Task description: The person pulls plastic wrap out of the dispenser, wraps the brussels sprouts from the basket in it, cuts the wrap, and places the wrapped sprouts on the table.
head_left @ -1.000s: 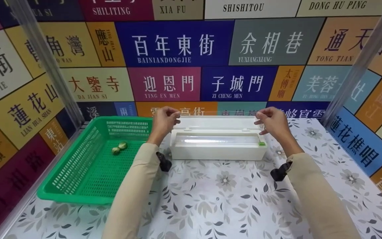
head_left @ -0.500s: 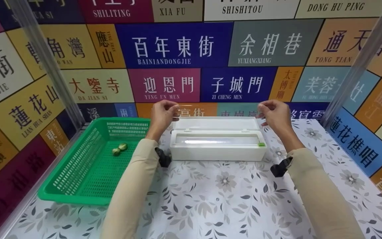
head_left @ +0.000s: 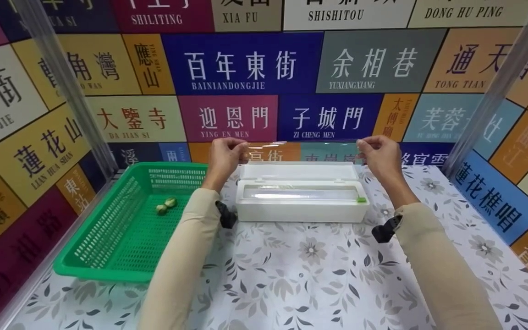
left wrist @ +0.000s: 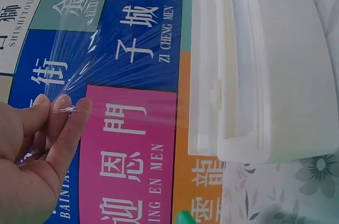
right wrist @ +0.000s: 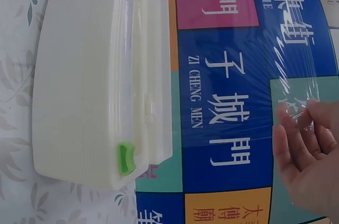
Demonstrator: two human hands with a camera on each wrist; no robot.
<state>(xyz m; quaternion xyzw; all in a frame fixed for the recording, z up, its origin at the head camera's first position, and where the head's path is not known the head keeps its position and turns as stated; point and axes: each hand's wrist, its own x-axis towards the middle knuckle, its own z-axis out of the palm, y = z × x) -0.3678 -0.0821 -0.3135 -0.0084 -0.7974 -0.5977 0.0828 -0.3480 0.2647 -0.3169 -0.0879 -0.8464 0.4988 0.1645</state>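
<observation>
Clear plastic wrap [left wrist: 92, 70] stretches between both hands, above and behind a white wrap dispenser [head_left: 303, 212] on the table. My left hand [head_left: 224, 160] pinches one corner of the film between thumb and fingers; creases fan out from that grip in the left wrist view. The opposite corner is pinched by my right hand [head_left: 380, 161], and the film [right wrist: 283, 70] looks taut and wrinkled there. The dispenser's lid [head_left: 298, 171] is raised at the back. A green slide cutter [right wrist: 126, 158] sits at the right end of its clear-windowed top.
A green plastic basket [head_left: 101, 275] stands left of the dispenser, with small round green vegetables [head_left: 166, 206] inside. The table has a floral cloth [head_left: 310, 275]. A sign-printed wall [head_left: 245, 59] rises close behind the dispenser, with clear posts [head_left: 497, 82] at the corners.
Both hands have risen from the level of the dispenser's lid to above it, drawing the film upward. In the last half second they stay nearly still. The dispenser and basket keep their places.
</observation>
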